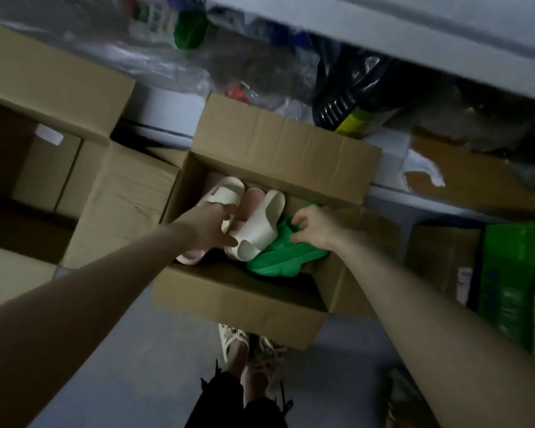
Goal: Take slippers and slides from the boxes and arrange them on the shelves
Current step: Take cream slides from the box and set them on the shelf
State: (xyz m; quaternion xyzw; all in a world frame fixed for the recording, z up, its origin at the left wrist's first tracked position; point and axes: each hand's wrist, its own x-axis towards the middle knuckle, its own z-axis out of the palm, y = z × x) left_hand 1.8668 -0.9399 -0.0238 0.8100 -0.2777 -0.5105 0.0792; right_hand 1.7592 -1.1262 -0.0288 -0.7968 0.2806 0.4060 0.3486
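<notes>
**Both hands in the slide box**

An open cardboard box [238, 301] sits on the floor [136, 350] at the centre of the view, holding the slides. The left hand [207, 225], at the box's 9 o'clock side, has thumb and curled fingers closed on the edge of a tilted cream slide [261, 222]. A second cream slide [224, 194] lies just beyond it at 11 o'clock, with a pink slide [252, 200] between the two. The right hand [315, 227], toward 3 o'clock, pinches the upper rim of a green slide [278, 257] resting at the box's 5 o'clock corner. More cardboard boxes [44, 88] stand open at 9 o'clock.
</notes>
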